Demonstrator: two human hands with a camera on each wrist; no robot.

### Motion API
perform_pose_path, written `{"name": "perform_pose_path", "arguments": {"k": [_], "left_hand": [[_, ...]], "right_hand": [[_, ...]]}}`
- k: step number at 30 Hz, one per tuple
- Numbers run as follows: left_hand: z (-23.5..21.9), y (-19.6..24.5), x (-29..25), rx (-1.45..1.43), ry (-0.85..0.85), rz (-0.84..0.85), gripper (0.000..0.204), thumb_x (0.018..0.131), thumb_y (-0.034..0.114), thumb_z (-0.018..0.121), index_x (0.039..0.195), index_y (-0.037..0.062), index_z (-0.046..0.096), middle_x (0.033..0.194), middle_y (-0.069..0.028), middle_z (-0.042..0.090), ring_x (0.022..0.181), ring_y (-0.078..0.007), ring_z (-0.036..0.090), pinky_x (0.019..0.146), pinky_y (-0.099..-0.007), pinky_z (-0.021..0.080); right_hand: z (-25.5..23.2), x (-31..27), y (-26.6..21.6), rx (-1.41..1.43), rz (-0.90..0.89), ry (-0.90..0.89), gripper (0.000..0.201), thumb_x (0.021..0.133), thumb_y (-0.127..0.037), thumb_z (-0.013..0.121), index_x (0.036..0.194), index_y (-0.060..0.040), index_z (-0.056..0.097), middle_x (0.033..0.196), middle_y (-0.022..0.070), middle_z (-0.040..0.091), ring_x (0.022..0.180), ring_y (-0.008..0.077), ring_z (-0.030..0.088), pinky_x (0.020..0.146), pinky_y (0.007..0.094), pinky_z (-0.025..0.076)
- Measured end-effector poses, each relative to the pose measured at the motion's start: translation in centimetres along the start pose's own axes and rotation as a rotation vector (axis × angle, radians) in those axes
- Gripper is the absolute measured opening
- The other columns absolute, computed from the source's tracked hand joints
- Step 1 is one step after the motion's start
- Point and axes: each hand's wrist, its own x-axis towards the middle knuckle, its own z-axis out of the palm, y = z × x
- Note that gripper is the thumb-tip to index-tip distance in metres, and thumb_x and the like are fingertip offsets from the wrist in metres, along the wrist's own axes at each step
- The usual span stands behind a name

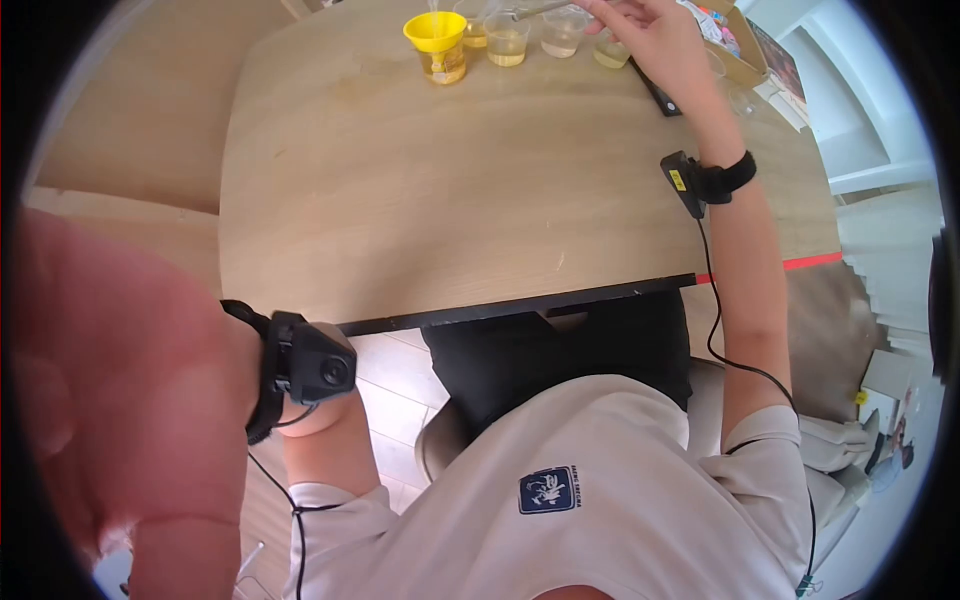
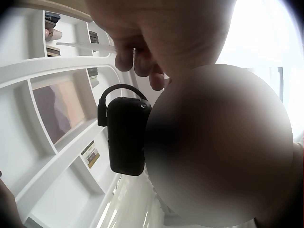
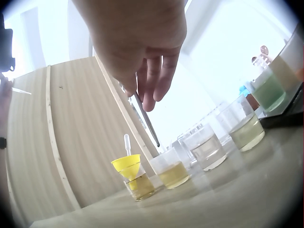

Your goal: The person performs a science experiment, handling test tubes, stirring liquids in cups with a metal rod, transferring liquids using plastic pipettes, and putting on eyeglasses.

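Clock read off head view, tabletop centre as hub, 12 at top. Right hand (image 1: 665, 45) at 1-2, over the far end of the wooden table (image 1: 450, 180), fingers and thumb clamped on a thin grey rod (image 1: 545, 9). Rod slants down toward 12; low end is by the mouth of the pale yellow cup (image 1: 506, 50), contact with rim can't tell. Left hand (image 1: 140, 360) at 8, off the tabletop, big and close to the head camera; left wrist view has its fingers curled, clamped on a clear dropper (image 2: 85, 46), thin end sticking out toward 9 in that view. Yellow funnel (image 1: 435, 33) at 11, seated in the mouth of the amber cup (image 1: 445, 70), second dropper (image 3: 127, 144) upright in it. Funnel cup is the one nearest the table's left edge, gap between. Another amber-ish cup (image 1: 475, 38) just beside at 11-12, partly hidden. Clear cup (image 1: 563, 42) at 12-1, greenish-yellow cup (image 1: 611, 52) at 1, under the right hand's fingers. Dark flat thing (image 1: 660, 98) at 2, below the right hand. Open box (image 1: 735, 60) at 2, near the right edge. Green cup (image 3: 269, 92) shows at 2 in right wrist view. Wide stretch of wood lies between cup row and near edge: black edging (image 1: 520, 307) at 6, red strip (image 1: 812, 261) at 3-4. Right forearm crosses the table's right side; space from forearm across to the left edge is the widest.
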Motion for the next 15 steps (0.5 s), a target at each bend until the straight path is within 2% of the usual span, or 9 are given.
{"name": "perform_pose_path", "arguments": {"k": [2,3,5,7,8,10,11,13,15], "left_hand": [[0.5,0.4,0.3,-0.032,-0.028,0.015,0.02,0.096,0.034,0.057,0.096,0.0143,0.06,0.085,0.0047,0.052,0.072,-0.012,0.047,0.068,-0.026,0.037],[1.2,1.0,0.2,-0.046,-0.049,0.041,0.02,0.095,0.034,0.057,0.096,0.0144,0.06,0.084,0.0048,0.052,0.072,-0.0119,0.047,0.067,-0.0257,0.037],[2.0,1.3,0.4,-0.052,-0.076,0.1,0.019,0.095,0.033,0.058,0.095,0.0144,0.06,0.084,0.0049,0.052,0.071,-0.0115,0.046,0.067,-0.0252,0.037],[4.5,1.1,0.6,-0.021,-0.106,0.165,0.018,0.094,0.033,0.059,0.095,0.0144,0.06,0.083,0.0051,0.052,0.07,-0.0112,0.046,0.067,-0.0246,0.036],[3.5,0.4,1.7,-0.002,-0.117,0.183,0.018,0.094,0.033,0.059,0.094,0.0144,0.06,0.083,0.0051,0.052,0.07,-0.0111,0.046,0.066,-0.0244,0.036],[3.5,1.2,1.9,0.003,-0.109,0.182,0.018,0.094,0.032,0.06,0.093,0.0145,0.06,0.083,0.0053,0.052,0.069,-0.0108,0.045,0.066,-0.0239,0.036],[4.1,0.9,1.7,-0.004,-0.095,0.162,0.017,0.093,0.032,0.06,0.093,0.0145,0.06,0.083,0.0054,0.052,0.069,-0.0106,0.045,0.066,-0.0236,0.035],[4.3,1.7,1.1,-0.034,-0.039,0.113,0.017,0.093,0.031,0.061,0.092,0.0145,0.06,0.082,0.0055,0.052,0.069,-0.0103,0.045,0.065,-0.0231,0.035],[4.0,2.1,0.7,-0.072,0.036,0.07,0.017,0.092,0.031,0.062,0.091,0.0145,0.06,0.082,0.0057,0.051,0.068,-0.01,0.045,0.065,-0.0225,0.035]], "right_hand": [[-0.2,0.3,1.9,-0.141,0.059,-0.042,0.025,0.099,-0.024,0.066,0.113,-0.0029,0.067,0.105,0.0061,0.074,0.087,0.0111,0.069,0.077,0.0233,0.052],[-0.2,0.5,2.0,-0.139,0.043,0.012,0.025,0.099,-0.024,0.066,0.113,-0.0029,0.067,0.105,0.0061,0.074,0.087,0.0111,0.069,0.077,0.0233,0.052],[0.1,0.2,1.3,0.002,0.011,-0.036,0.018,0.098,-0.021,0.067,0.109,-0.0068,0.072,0.098,0.0018,0.073,0.08,0.0071,0.067,0.073,0.0224,0.05],[0.9,0.4,3.0,0.117,0.02,0.091,0.018,0.096,-0.022,0.071,0.105,-0.0074,0.071,0.079,-0.0033,0.068,0.072,0.0038,0.063,0.062,0.0215,0.045],[1.2,0.7,2.4,0.14,-0.014,0.116,0.018,0.096,-0.022,0.071,0.105,-0.0074,0.071,0.079,-0.0033,0.068,0.072,0.0038,0.063,0.062,0.0215,0.045],[0.7,0.4,1.0,0.004,0.058,-0.09,0.018,0.096,-0.02,0.07,0.106,-0.0056,0.07,0.079,-0.0013,0.068,0.07,0.0036,0.063,0.061,0.0212,0.045],[1.1,0.5,1.0,0.002,0.062,-0.089,0.018,0.096,-0.02,0.07,0.106,-0.0056,0.07,0.079,-0.0013,0.068,0.07,0.0036,0.063,0.061,0.0212,0.045],[1.2,0.5,1.4,0.141,-0.002,0.034,0.016,0.097,-0.018,0.069,0.106,-0.0051,0.07,0.082,0.0,0.068,0.068,0.0046,0.063,0.061,0.0211,0.046],[0.2,0.9,1.0,0.024,0.003,-0.015,0.016,0.097,-0.018,0.068,0.106,-0.0047,0.07,0.083,0.0006,0.069,0.069,0.0054,0.064,0.061,0.0212,0.047]]}}
